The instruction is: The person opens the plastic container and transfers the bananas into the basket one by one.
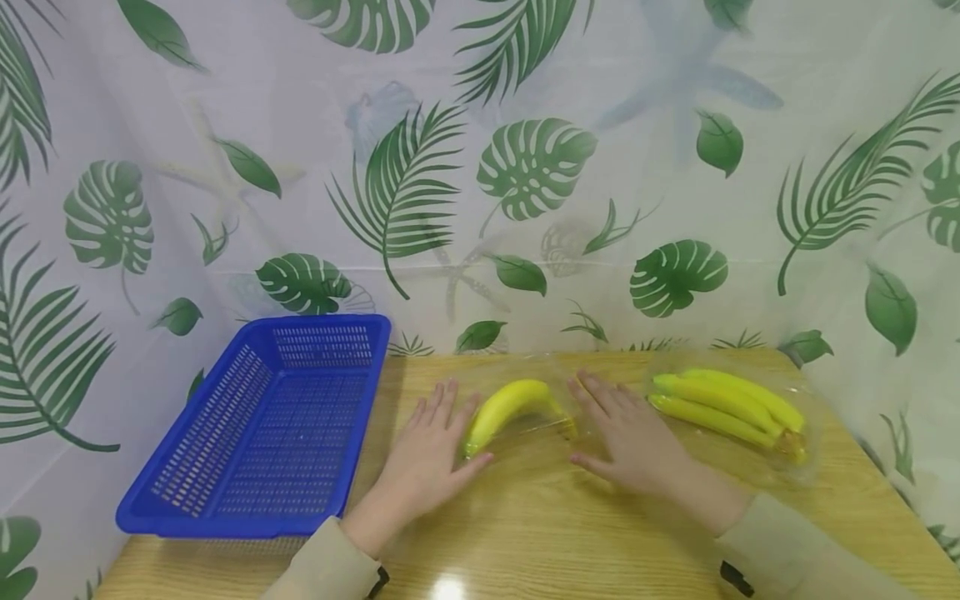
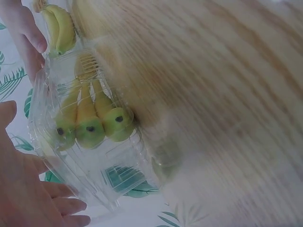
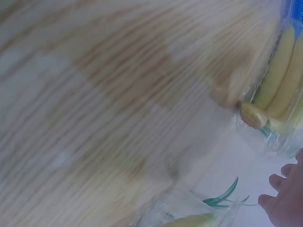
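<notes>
bananas in a clear plastic box [image 1: 517, 412] lay on the wooden table [image 1: 570, 533] between my two hands, near the middle. going from the left: a blue basket [image 1: 262, 425] sat at the table's left edge, nothing in it that i could see, just beside my left hand. my left hand [image 1: 431, 454] lay flat with fingers straight, pressing against the box's left side, not clenched. my right hand [image 1: 633, 442] did the same on the right side, fingers spread and relaxed, touching the plastic without curling round it. further right, a second clear box of bananas [image 1: 731, 408] rested near the table's right edge, close behind my right hand.

i judged i was at the step of bracing the box from both sides, ahead of any lift. the next move would have called for even pressure from both palms, since the thin plastic looked slippery and easy to dent. the basket's near wall stood between the box and the basket floor, so the box would have needed to clear that rim.
</notes>
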A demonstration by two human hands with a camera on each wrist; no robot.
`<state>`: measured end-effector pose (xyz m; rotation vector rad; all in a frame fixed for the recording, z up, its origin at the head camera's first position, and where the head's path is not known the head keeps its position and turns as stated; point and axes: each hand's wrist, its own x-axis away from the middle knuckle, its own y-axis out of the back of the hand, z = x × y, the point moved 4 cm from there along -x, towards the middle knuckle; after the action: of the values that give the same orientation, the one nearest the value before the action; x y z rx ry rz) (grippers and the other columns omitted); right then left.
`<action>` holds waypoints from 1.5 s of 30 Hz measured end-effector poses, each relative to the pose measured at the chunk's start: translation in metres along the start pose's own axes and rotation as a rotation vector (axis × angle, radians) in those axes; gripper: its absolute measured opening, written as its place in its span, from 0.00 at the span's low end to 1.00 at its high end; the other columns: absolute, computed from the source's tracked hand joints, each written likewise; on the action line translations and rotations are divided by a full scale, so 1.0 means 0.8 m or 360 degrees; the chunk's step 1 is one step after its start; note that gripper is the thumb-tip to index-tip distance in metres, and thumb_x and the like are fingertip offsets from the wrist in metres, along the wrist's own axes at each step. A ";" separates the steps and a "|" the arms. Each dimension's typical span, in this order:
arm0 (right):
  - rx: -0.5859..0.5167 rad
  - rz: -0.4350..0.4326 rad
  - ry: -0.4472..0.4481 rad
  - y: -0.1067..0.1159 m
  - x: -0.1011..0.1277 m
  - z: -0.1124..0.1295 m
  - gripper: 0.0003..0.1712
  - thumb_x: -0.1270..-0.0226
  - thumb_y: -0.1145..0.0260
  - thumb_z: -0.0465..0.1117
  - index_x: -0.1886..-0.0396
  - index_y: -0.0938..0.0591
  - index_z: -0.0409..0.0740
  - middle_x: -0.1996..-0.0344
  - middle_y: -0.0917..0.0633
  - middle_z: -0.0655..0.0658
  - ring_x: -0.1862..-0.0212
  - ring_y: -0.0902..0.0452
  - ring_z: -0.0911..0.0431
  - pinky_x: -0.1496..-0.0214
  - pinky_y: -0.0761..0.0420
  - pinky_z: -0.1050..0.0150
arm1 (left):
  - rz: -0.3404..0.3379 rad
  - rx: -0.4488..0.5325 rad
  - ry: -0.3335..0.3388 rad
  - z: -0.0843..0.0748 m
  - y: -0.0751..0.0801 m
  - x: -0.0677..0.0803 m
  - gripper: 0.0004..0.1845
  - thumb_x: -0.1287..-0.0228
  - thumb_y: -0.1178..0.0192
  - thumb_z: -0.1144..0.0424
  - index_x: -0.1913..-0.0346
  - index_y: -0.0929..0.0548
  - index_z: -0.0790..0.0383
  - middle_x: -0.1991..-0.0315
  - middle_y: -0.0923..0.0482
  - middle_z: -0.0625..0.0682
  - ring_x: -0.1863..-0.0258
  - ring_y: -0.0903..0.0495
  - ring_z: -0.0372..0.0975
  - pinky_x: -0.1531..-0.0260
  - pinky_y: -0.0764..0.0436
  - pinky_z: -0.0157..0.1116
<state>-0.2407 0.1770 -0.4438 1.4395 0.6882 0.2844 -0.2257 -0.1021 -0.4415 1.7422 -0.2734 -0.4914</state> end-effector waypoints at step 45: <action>0.0109 -0.0174 0.0184 0.019 0.062 0.013 0.60 0.31 0.32 0.67 0.12 0.49 0.46 0.17 0.37 0.34 0.21 0.34 0.38 0.13 0.78 0.65 | 0.0092 -0.0089 -0.0192 -0.019 -0.004 -0.007 0.41 0.19 0.47 0.42 0.14 0.45 0.54 0.14 0.53 0.65 0.13 0.52 0.55 0.14 0.47 0.54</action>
<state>-0.1929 0.1991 -0.4418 1.4530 0.8750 0.2620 -0.2236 -0.0857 -0.4409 1.6483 -0.3911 -0.5579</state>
